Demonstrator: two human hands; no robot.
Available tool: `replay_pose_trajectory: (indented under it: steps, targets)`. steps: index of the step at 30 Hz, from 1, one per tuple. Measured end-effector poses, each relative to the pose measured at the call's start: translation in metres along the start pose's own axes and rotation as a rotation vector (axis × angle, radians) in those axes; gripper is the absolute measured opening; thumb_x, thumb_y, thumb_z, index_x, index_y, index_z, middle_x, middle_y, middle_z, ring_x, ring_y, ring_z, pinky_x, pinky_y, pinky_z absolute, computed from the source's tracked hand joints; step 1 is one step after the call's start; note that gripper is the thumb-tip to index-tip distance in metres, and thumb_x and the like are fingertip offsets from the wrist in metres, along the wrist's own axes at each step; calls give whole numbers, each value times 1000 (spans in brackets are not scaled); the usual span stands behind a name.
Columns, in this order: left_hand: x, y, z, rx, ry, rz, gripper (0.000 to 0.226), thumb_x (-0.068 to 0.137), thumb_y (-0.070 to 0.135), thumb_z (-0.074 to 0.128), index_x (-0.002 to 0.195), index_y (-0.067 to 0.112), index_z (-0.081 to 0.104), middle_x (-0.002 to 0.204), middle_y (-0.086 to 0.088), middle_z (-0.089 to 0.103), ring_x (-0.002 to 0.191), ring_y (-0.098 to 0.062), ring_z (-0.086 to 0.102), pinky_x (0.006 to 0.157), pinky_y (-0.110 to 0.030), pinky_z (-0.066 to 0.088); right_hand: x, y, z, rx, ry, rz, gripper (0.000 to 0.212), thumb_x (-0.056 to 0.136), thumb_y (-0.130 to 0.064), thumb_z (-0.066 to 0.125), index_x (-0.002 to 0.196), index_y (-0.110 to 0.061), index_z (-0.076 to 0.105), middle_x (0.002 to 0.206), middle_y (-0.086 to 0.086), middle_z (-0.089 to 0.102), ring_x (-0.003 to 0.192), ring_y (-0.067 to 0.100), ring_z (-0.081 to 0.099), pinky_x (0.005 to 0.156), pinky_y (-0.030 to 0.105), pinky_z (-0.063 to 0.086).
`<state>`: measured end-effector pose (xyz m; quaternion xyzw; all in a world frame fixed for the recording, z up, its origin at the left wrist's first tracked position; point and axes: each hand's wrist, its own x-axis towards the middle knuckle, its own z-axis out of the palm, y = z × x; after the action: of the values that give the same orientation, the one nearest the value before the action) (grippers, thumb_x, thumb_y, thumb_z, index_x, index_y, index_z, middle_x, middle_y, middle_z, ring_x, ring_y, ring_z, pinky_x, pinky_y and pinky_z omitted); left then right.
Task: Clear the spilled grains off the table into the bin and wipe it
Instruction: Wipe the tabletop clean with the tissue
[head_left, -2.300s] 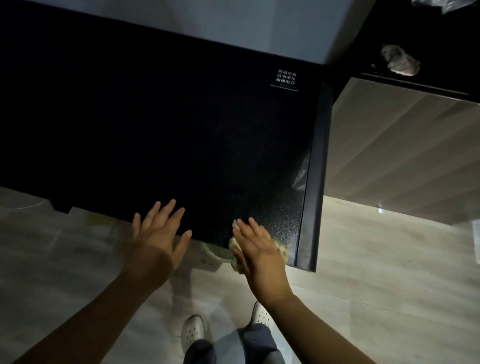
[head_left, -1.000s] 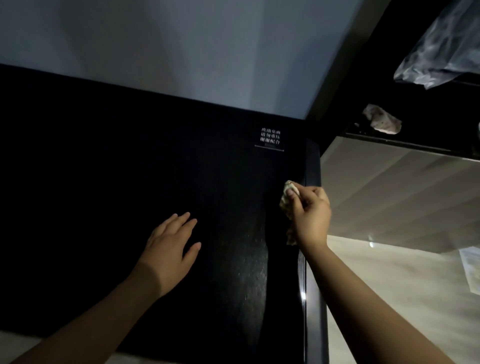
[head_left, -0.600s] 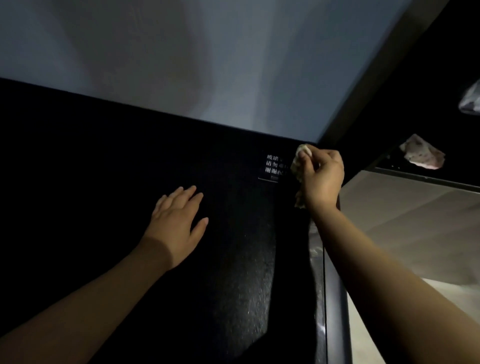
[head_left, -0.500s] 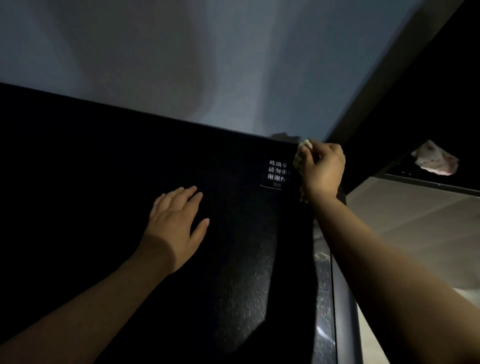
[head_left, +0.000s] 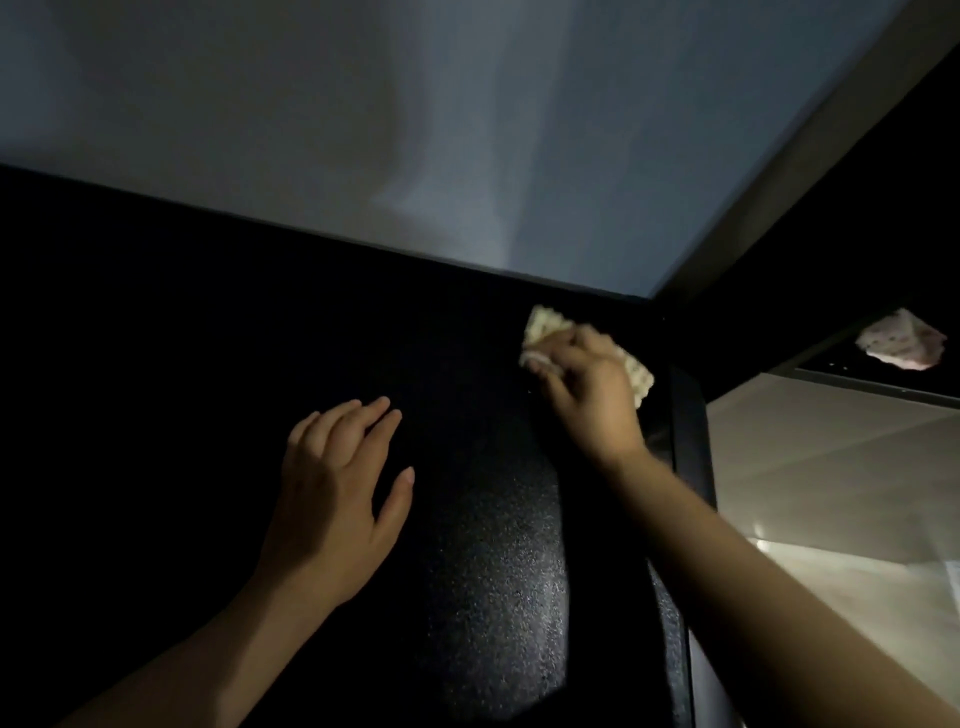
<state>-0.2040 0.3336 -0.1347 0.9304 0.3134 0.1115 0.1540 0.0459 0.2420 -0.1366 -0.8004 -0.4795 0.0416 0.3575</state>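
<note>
The black speckled table (head_left: 493, 571) fills the lower left of the dim head view. My right hand (head_left: 587, 389) grips a pale patterned cloth (head_left: 545, 325) and presses it on the tabletop near the far right corner. My left hand (head_left: 337, 499) rests flat on the table nearer me, fingers straight and spread. No grains show on the dark surface, and no bin is in view.
A pale wall (head_left: 415, 130) runs along the table's far edge. Right of the table edge lies light wood flooring (head_left: 831, 493). A crumpled pinkish cloth (head_left: 901, 347) sits on a dark ledge at the far right.
My right hand slid the cloth up the table's right edge to the far corner, then a little leftward onto the tabletop. My left hand stayed flat. The view tilted upward.
</note>
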Motion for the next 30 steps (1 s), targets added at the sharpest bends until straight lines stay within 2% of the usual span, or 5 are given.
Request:
replay_pose_trajectory:
  steps: [5,11,14,23,30]
  targets:
    - [0,2,-2,32,-43,-25,56,91,44,35,133,12,51,141,-3,46,134,-22,37,112,-48,27,-66,-40,-11,243,-137,127,9,91,-20,67,92,-18,76,92,-8,64,92,7,62,80,18,46]
    - [-1,0,-1,32,-31,-29,56,90,45,35,133,12,51,141,-2,46,134,-21,36,114,-48,25,31,-10,-17,107,292,321,19,91,-26,66,93,-11,77,91,9,62,92,22,59,81,22,43]
    - [-1,1,0,35,-34,-32,57,90,46,34,134,13,50,142,-2,45,135,-20,34,115,-46,22,34,1,10,-58,213,337,23,90,-30,64,95,-11,77,94,15,63,92,35,58,81,33,42]
    - [-1,0,-2,49,-56,-40,57,92,45,32,137,14,46,145,-1,42,137,-20,30,117,-44,17,-102,-70,1,186,-77,168,16,89,-36,63,98,-30,75,89,-13,57,92,8,54,80,28,45]
    - [-1,0,1,38,-25,-32,57,91,44,33,136,13,47,144,-3,43,137,-21,31,116,-47,19,-23,-17,-18,105,276,371,16,89,-29,68,94,-16,76,93,0,58,95,26,59,84,38,51]
